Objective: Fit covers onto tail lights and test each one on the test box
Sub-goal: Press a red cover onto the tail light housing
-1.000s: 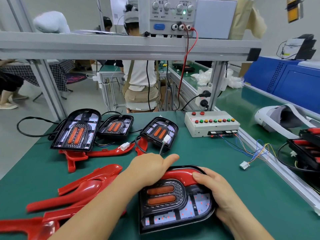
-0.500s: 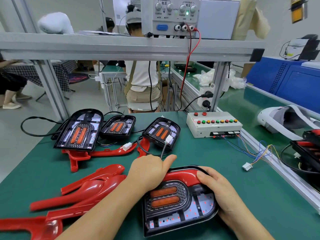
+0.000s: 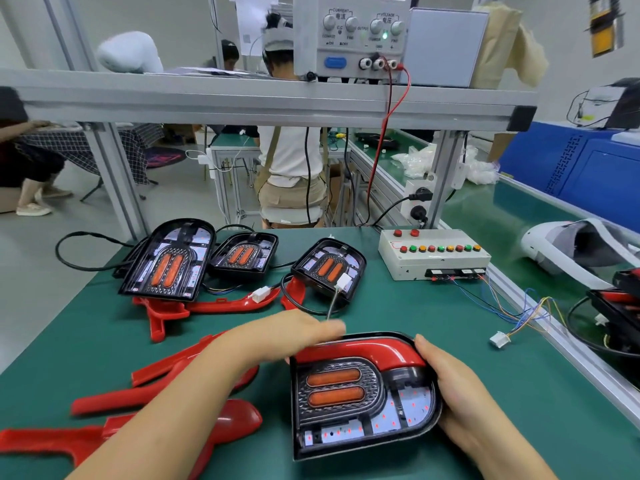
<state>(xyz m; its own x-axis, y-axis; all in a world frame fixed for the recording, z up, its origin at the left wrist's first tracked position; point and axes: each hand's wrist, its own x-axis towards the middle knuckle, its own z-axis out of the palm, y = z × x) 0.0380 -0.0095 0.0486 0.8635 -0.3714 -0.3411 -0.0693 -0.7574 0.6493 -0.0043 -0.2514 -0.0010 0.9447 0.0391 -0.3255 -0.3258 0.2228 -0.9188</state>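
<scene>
While in L hand (image 3: 298,336) & R hand (image 3: 460,389), fingers (image 3: 427,349) curled round edges, tail light (image 3: 360,396) axis L-R, round end right.

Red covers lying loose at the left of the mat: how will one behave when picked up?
Probably stiff: the red covers keep their moulded curve while lying unsupported. Likely light, since they look like thin shells. The glossy finish suggests one may slip in a grip, and the long narrow arms could snag on neighbouring covers.

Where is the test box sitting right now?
In the head view, the test box sits on the green mat at the bench's far right, just right of an uncovered tail light and beyond the person's right hand.
</scene>
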